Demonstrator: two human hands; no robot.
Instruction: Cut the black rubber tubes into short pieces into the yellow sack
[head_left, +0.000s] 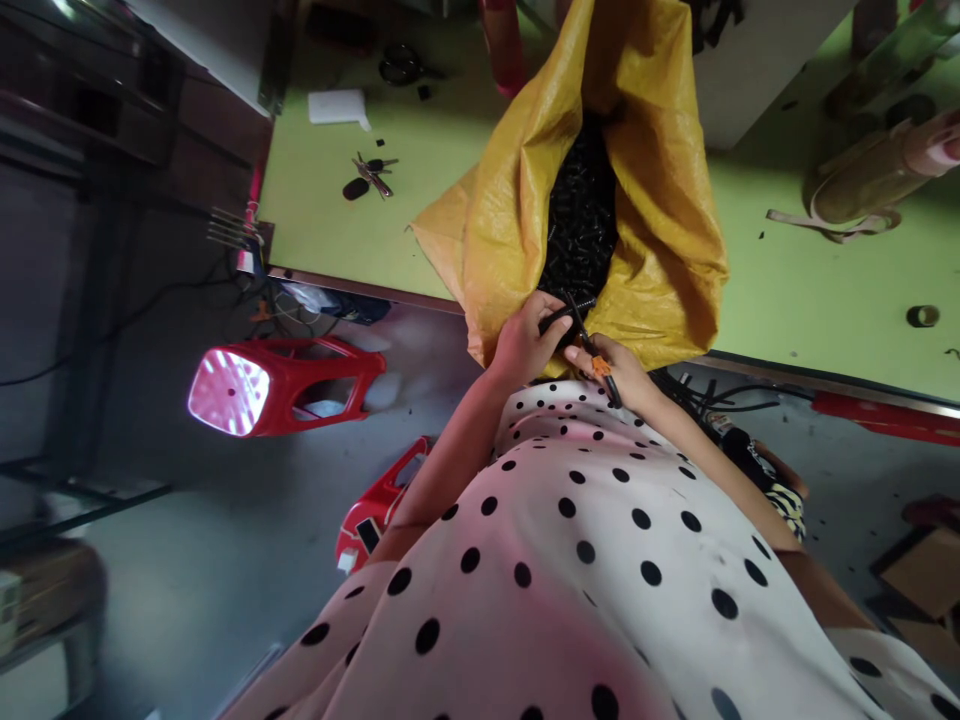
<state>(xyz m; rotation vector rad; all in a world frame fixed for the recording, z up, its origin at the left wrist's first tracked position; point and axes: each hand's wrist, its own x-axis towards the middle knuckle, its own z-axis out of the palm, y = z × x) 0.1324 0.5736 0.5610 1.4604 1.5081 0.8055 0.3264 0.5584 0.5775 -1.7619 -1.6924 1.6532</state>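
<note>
A yellow woven bag (667, 230) stands with its mouth open at the table edge in front of me. Inside it lie many short black tube-like pieces (577, 220). My left hand (525, 340) is closed on a black tube (564, 314) at the near lip of the bag. Just to its right, my right hand (621, 372) grips what looks like scissors with an orange and black handle (602, 368). The dark blades point up and left, across the black tube. Fingers partly hide both the tube and the handle.
On the green table (450, 140) lie keys (373, 172), a white object (337, 107), another pair of scissors (401, 65) and a roll with a strap (847, 190). Red stools (281, 390) stand on the floor at left; a phone (368, 535) rests on the nearer one.
</note>
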